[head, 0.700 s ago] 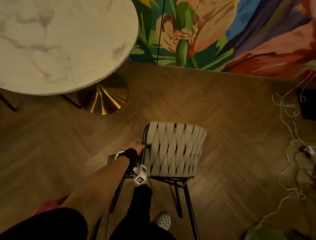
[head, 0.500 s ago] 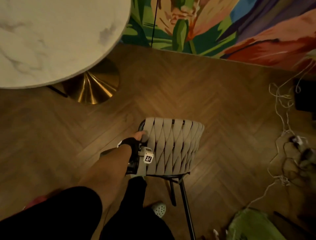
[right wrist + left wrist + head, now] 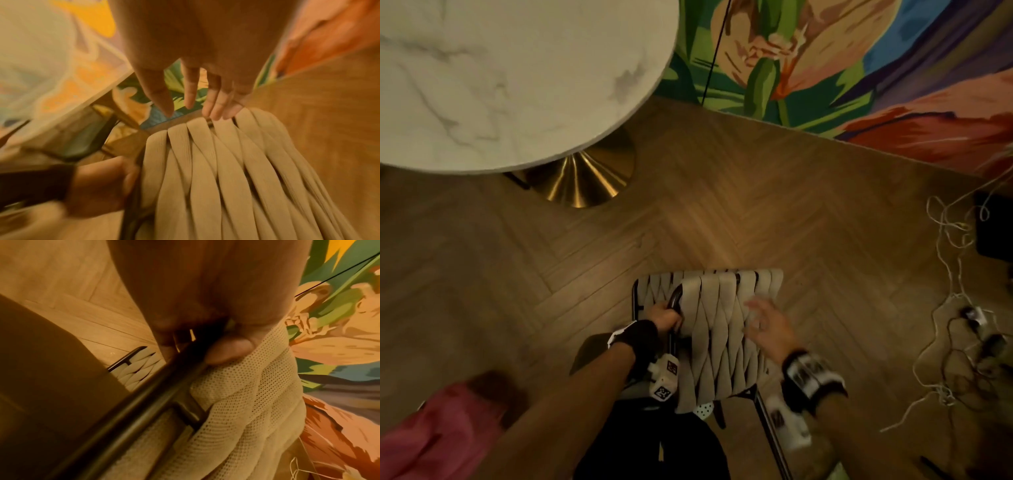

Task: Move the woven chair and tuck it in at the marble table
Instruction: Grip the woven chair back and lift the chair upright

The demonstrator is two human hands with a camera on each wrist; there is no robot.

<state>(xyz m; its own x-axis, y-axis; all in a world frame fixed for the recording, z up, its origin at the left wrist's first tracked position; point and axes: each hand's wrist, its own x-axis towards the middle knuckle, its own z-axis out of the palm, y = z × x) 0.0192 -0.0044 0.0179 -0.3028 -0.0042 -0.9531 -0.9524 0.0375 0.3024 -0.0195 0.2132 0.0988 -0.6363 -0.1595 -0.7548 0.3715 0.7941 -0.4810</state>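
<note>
The woven chair, beige straps on a black metal frame, stands on the wood floor below and right of the round marble table. My left hand grips the black frame tube at the left edge of the backrest; in the left wrist view the left hand has its fingers curled round the tube beside the woven chair's strap. My right hand hovers with straight spread fingers over the backrest's right side. In the right wrist view the right hand hangs just above the strap tops.
The table's brass cone base sits on the floor up-left of the chair. A painted mural wall runs along the back. Tangled white cords and a dark box lie at the right. A pink item is bottom left.
The right hand has come into view over the backrest. The head view has moved closer, and the chair now shows its seat beyond the backrest. The left hand still holds the frame.
</note>
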